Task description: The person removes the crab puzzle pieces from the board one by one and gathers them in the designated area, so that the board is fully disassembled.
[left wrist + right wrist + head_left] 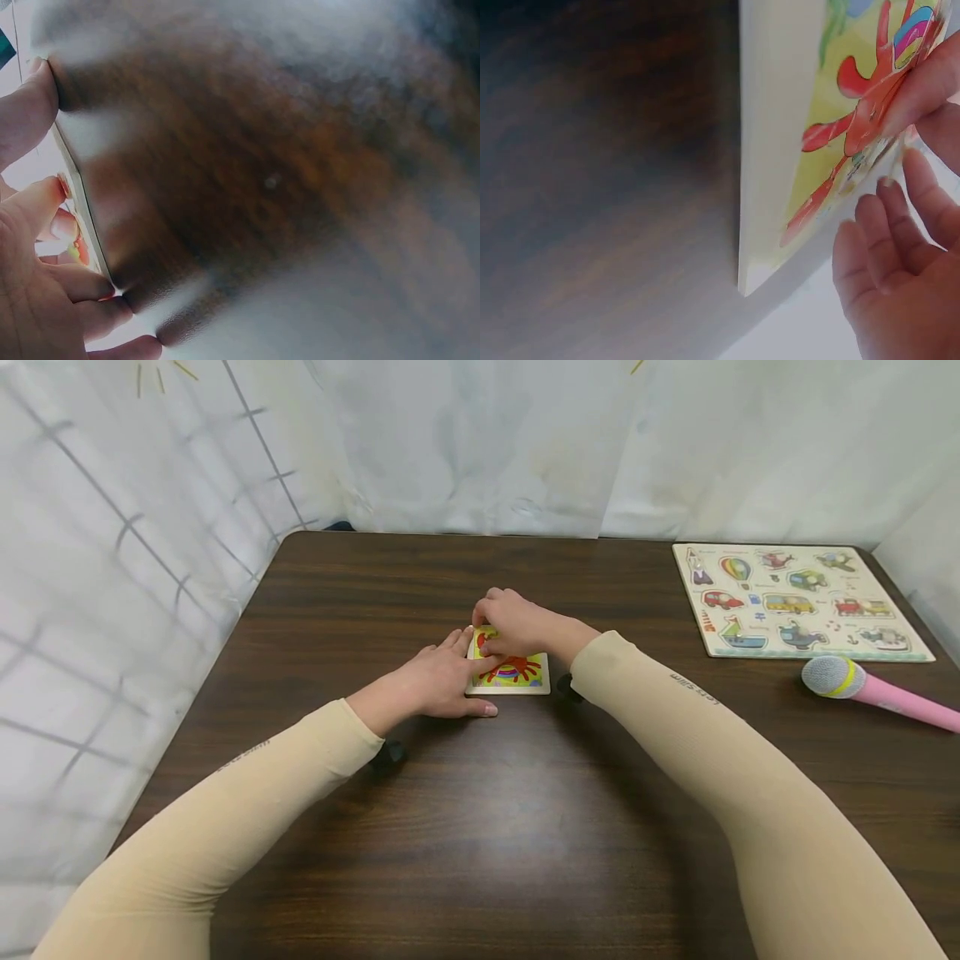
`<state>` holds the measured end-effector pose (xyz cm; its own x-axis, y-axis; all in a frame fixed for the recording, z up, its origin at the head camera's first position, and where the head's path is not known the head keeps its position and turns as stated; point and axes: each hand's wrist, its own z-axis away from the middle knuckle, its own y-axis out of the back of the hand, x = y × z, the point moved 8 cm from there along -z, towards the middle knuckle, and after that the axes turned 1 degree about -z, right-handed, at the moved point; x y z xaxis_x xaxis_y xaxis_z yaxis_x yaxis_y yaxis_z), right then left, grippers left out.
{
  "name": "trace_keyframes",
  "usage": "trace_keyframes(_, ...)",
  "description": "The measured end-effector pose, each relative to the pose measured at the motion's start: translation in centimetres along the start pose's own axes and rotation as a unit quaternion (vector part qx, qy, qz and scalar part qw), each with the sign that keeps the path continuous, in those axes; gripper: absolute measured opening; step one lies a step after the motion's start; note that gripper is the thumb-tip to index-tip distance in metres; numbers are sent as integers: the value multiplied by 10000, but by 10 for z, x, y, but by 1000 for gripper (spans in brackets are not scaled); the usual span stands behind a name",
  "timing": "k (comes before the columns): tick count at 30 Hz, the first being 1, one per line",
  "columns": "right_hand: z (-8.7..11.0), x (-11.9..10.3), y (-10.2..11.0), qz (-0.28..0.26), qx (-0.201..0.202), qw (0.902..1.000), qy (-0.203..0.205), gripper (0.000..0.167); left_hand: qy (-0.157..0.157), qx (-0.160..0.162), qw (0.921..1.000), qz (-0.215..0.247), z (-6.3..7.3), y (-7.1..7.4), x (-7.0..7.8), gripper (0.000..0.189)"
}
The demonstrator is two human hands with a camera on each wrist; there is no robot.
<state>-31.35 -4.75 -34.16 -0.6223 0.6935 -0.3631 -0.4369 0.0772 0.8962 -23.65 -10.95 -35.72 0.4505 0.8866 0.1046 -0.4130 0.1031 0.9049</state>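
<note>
A small square jigsaw puzzle [528,675] with a red crab on yellow lies on the table inside a pale frame. My left hand [438,681] rests flat at its left side. Its index finger reaches over the picture, and its thumb lies on the table in front of the frame. From the right, my right hand [517,622] covers the upper part of the puzzle, thumb and curled fingers pinching at a puzzle piece by the far left corner. That piece is mostly hidden by the fingers. The crab picture [862,112] shows close under the fingers in the right wrist view.
A cream peg puzzle board [761,631] with vehicle pictures lies at the far right of the dark wooden table [480,827]. A pink toy microphone [892,692] lies in front of it. White curtains [480,452] hang behind and at the left side.
</note>
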Motion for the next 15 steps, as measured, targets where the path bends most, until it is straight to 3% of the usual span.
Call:
trace_keyframes(9, 4, 2, 2, -1124, 293, 9932, -117, 28, -40, 29, 9999, -116, 0, 1, 2, 86)
trace_keyframes(15, 13, 12, 13, -1501, 820, 9852, -130, 26, 5, 35, 9999, -99, 0, 1, 0, 88)
